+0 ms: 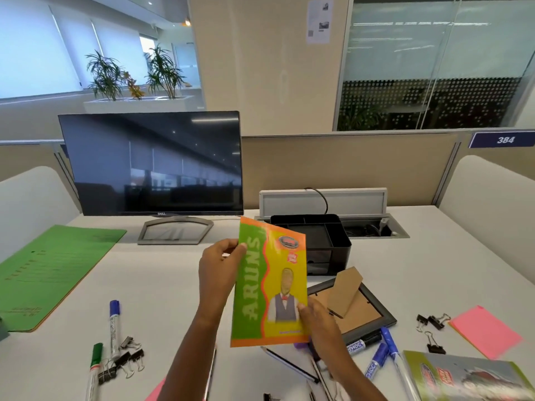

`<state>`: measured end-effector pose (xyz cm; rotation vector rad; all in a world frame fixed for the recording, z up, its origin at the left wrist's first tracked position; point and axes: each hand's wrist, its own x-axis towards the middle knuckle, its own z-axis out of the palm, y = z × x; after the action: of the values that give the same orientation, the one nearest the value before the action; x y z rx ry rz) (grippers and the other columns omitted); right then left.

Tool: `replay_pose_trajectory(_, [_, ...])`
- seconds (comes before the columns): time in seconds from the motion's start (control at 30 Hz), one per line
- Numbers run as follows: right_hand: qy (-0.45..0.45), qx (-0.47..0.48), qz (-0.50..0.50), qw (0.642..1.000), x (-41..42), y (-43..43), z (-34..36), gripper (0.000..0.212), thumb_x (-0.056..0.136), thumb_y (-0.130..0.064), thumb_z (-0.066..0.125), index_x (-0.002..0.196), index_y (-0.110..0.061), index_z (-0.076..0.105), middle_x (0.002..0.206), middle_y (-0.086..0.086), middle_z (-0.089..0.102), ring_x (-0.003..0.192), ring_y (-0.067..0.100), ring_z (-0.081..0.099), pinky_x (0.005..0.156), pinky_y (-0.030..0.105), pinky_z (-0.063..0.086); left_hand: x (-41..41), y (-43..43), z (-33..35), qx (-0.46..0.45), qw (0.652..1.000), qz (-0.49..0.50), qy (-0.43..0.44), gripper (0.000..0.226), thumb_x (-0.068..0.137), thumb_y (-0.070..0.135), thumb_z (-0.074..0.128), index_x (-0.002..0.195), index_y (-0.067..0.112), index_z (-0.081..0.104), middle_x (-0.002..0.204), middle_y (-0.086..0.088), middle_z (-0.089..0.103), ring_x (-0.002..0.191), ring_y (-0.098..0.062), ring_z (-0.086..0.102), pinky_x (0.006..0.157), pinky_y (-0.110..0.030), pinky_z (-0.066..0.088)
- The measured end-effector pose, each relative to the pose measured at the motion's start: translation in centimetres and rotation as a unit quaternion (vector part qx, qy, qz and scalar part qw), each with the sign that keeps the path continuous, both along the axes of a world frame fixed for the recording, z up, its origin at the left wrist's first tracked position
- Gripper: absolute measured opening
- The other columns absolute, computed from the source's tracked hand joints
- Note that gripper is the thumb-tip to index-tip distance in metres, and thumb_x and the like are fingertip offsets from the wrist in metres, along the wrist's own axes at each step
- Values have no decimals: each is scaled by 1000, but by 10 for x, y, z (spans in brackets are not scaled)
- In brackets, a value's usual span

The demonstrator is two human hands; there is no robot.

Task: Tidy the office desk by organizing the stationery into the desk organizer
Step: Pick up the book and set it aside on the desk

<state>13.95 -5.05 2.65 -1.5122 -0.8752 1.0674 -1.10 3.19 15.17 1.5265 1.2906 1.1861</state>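
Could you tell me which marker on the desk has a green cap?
The marker at the far lower left, beside the binder clips; no other marker's cap is green.

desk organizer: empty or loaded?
Empty where visible: the organizer shows only bare black compartments. The notebook held in front hides its left corner.

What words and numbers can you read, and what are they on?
"ARUNS": notebook
"DELL": monitor
"384": blue sign
Too blurred to read: markers, folder, wall paper, second notebook
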Motion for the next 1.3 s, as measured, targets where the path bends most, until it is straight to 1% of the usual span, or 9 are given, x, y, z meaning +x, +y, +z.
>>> replay_pose_trajectory(0.17, [27,4,-52,998,52,-17,5,22,91,-18,53,111,-11,60,97,4,70,80,22,68,67,31,57,43,-7,-31,-81,994,-17,-71,11,91,12,55,91,7,64,100,-21,69,92,-35,65,88,-53,52])
replay_pose_trajectory(0.3, [40,14,-126,991,94,-40,-1,22,91,-9,52,111,-8,59,103,13,67,84,30,64,60,28,56,82,-19,-62,-129,987,-64,-71,13,92,7,50,92,4,63,97,-24,67,94,-39,63,87,-56,51])
replay_pose_trajectory(0.47, [1,-10,-224,975,147,-65,-13,21,90,-5,52,108,-3,61,100,20,65,86,35,61,83,52,49,132,-54,-96,-175,971,-159,-46,32,93,3,45,74,22,62,78,-5,68,73,-20,66,67,-38,55])
replay_pose_trajectory(0.53, [-24,-17,-250,968,169,-73,-13,21,90,-5,51,108,-3,62,96,18,64,84,33,60,83,53,48,152,-68,-105,-198,957,-208,-34,29,93,1,43,79,20,60,85,-4,68,81,-21,68,72,-39,57])
replay_pose_trajectory(0.73, [-97,-33,-269,958,236,-99,-7,19,91,-3,49,104,-7,63,93,15,61,80,27,56,72,34,43,210,-90,-115,-280,909,-304,-46,25,94,1,45,117,10,49,106,-11,63,100,-28,65,66,-30,58])
replay_pose_trajectory(0.9, [-74,-48,-279,956,282,-122,-2,19,90,-5,53,106,-6,63,91,15,62,71,25,56,58,30,44,259,-98,-118,-286,896,-330,-73,31,93,-2,46,123,4,47,83,-5,61,75,-20,65,52,-25,56])
replay_pose_trajectory(1.0, [-31,-60,-281,957,305,-139,0,19,90,-11,55,108,-15,59,90,15,61,69,23,56,59,28,42,291,-103,-119,-299,894,-324,-80,28,93,-3,46,119,7,49,77,-3,57,90,-33,65,50,-28,56])
replay_pose_trajectory(1.17, [-6,-68,-311,948,346,-158,-4,28,88,5,51,115,-1,57,75,12,59,61,22,52,54,26,39,343,-105,-123,-340,878,-326,-79,31,93,-5,42,122,2,49,77,-6,61,49,-7,65,46,-26,56])
replay_pose_trajectory(1.3, [-23,-63,-358,931,381,-157,-11,31,85,12,51,116,8,55,70,9,57,44,12,58,40,9,45,383,-105,-132,-340,880,-327,-57,31,94,-1,44,124,2,49,93,-12,61,44,-4,63,43,-22,54])
